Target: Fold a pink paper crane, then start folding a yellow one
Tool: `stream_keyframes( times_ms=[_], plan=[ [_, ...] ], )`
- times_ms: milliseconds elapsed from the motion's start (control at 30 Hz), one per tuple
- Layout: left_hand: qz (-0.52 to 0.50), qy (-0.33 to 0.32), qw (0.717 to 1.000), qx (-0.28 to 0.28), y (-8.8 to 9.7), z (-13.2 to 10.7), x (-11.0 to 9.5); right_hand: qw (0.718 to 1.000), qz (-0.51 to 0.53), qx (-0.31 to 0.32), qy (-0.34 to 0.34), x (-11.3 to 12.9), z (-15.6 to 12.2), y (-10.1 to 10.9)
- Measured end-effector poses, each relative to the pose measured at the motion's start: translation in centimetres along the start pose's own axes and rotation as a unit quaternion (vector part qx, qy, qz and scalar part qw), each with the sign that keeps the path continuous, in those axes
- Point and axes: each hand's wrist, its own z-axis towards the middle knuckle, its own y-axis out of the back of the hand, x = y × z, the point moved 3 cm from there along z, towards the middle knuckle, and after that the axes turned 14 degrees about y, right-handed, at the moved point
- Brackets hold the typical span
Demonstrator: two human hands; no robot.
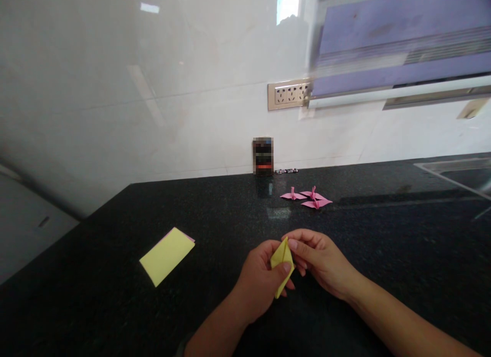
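Note:
A folded yellow paper piece [281, 260] is held upright just above the black countertop [115, 295]. My left hand [261, 280] pinches its lower half, thumb across the front. My right hand [320, 260] grips its upper right edge with curled fingers. Both hands are closed on the paper, close together near the counter's front middle.
A small stack of square paper, yellow on top [166, 255], lies to the left. Three pink folded paper cranes [309, 198] sit farther back. A small dark box [263, 156] stands against the white wall under a socket strip [288, 94]. A sink edge [452, 168] is far right.

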Motion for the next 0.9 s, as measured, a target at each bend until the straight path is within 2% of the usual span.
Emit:
stream_keyframes(
  times_ms=[200, 333, 900],
  plan=[
    [-0.01, -0.007, 0.999, -0.034, 0.18, 0.36, 0.23, 0.999, -0.044, 0.019, -0.001, 0.05, 0.06, 0.0],
    [0.01, 0.01, 0.999, -0.043, 0.21, 0.29, 0.33, 0.998, -0.063, 0.029, 0.001, 0.19, 0.08, -0.09],
    [0.032, -0.008, 0.999, -0.022, 0.15, 0.28, 0.52, 0.999, -0.04, 0.023, 0.002, -0.09, -0.04, -0.06]
  ],
)
